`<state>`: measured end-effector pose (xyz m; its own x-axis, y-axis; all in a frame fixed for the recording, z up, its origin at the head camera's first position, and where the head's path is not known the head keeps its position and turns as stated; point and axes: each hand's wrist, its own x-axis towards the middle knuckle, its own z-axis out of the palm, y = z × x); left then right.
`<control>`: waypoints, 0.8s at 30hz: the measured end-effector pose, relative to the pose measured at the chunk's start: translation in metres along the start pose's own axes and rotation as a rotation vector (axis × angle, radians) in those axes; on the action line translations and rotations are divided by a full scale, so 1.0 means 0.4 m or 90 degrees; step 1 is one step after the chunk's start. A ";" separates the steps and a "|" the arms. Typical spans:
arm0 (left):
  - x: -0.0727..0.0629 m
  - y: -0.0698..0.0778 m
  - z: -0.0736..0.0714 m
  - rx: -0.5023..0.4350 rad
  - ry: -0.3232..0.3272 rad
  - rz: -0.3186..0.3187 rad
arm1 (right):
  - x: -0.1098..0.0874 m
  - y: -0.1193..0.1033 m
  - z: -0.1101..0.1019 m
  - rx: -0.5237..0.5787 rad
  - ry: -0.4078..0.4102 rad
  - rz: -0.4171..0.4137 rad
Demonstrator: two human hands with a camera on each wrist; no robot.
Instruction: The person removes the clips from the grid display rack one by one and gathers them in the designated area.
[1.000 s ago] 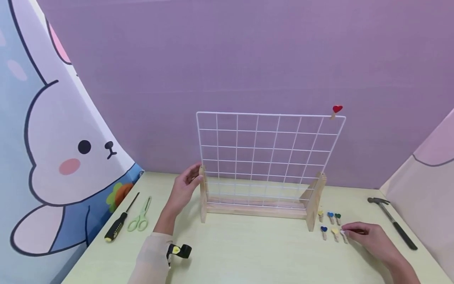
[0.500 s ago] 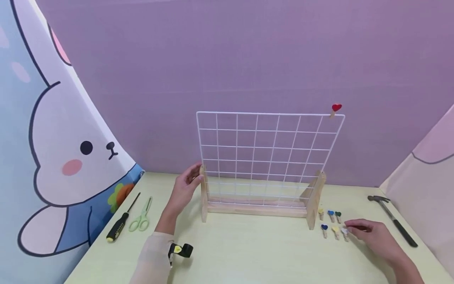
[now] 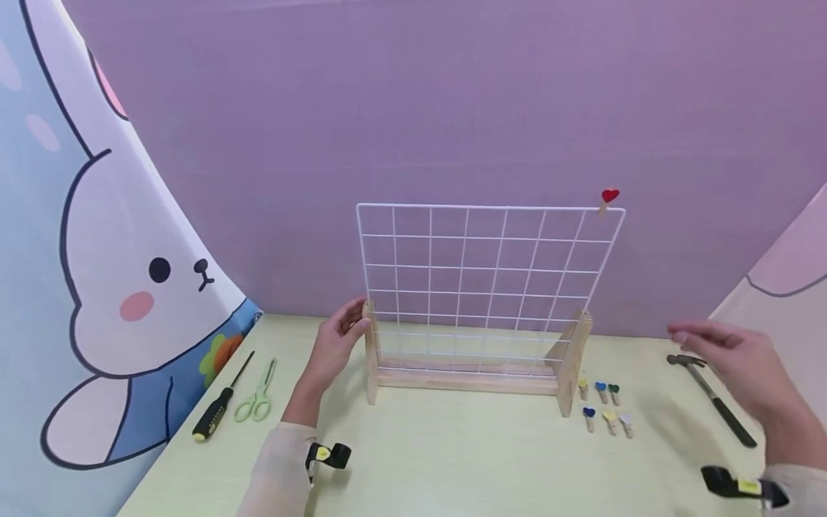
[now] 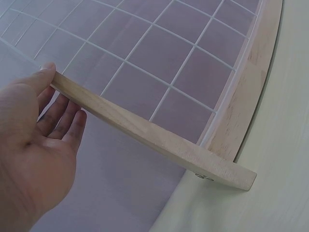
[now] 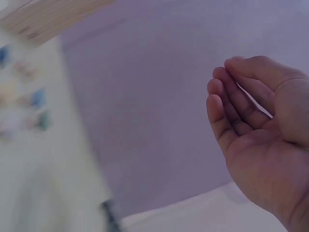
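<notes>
A white wire grid (image 3: 478,293) leans back in a wooden stand (image 3: 465,380). My left hand (image 3: 337,341) grips the top of the stand's left side piece; in the left wrist view the thumb lies on the wooden side piece (image 4: 145,130) with the fingers behind it. A clothespin with a red heart (image 3: 609,195) is clipped on the grid's top right corner. My right hand (image 3: 736,362) is raised in the air over the hammer (image 3: 717,402), fingers loosely bent. In the right wrist view nothing shows between the thumb and fingers of the right hand (image 5: 260,130).
Small heart clothespins lie in two rows right of the stand, among them a dark blue one (image 3: 589,416), a green one (image 3: 614,392) and a white one (image 3: 626,425). A screwdriver (image 3: 220,402) and green scissors (image 3: 257,398) lie at the left. A purple cloth (image 3: 452,108) hangs behind.
My right hand has left the white heart clothespin, which stays on the table, and has moved up and right over the hammer. The left hand holds still on the stand.
</notes>
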<state>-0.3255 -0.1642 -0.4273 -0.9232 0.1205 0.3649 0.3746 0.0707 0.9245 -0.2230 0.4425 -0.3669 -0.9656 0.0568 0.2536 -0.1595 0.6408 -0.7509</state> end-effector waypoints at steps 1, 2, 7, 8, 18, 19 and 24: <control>0.000 0.001 0.000 -0.001 0.000 0.001 | 0.011 -0.027 -0.012 0.001 0.006 -0.001; 0.000 0.001 0.000 -0.001 0.001 0.003 | 0.023 -0.054 -0.022 0.007 0.017 -0.003; -0.001 0.003 0.000 -0.005 -0.001 0.007 | 0.079 -0.190 -0.048 0.064 0.066 -0.067; -0.001 0.003 0.001 -0.007 -0.002 0.008 | 0.090 -0.215 -0.051 0.095 0.070 -0.090; 0.000 0.005 0.003 -0.009 -0.006 0.016 | 0.166 -0.378 -0.065 0.341 0.037 -0.179; 0.000 0.005 0.003 -0.010 -0.007 0.018 | 0.171 -0.388 -0.066 0.369 0.028 -0.182; -0.001 0.004 0.001 -0.008 -0.007 0.017 | 0.188 -0.430 -0.066 0.361 0.018 -0.159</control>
<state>-0.3244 -0.1637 -0.4261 -0.9121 0.1324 0.3879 0.3976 0.0555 0.9159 -0.2628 0.3568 -0.2027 -0.8806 -0.0170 0.4736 -0.4715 0.1317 -0.8720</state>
